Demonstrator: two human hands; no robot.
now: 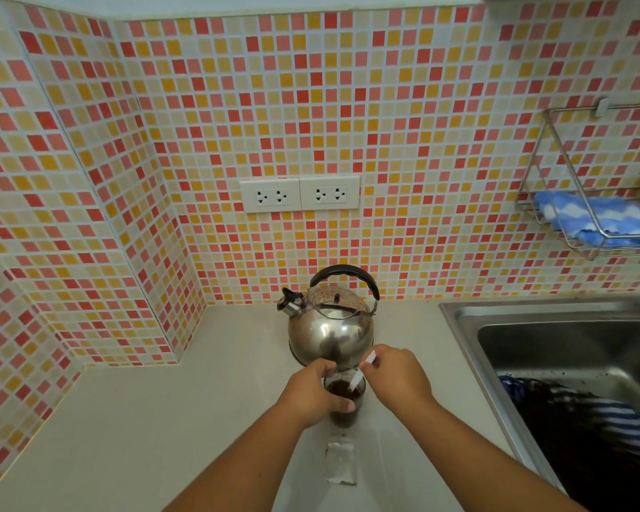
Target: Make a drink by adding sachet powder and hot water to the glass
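A clear glass (pixel 344 399) with dark brown liquid stands on the pale counter, just in front of a steel kettle (pixel 329 327) with a black handle. My left hand (pixel 316 391) wraps around the glass from the left. My right hand (pixel 398 376) pinches a thin white stick or strip (pixel 359 378) that slants down into the glass. An empty clear sachet (pixel 340 461) lies flat on the counter, close in front of the glass.
A steel sink (pixel 555 338) at the right holds dark striped cloth (pixel 584 419). A wire wall rack (pixel 584 216) carries a blue-and-white cloth. Two wall sockets (pixel 299 194) sit above the kettle. Tiled walls enclose the counter (pixel 156 437) at the back and left.
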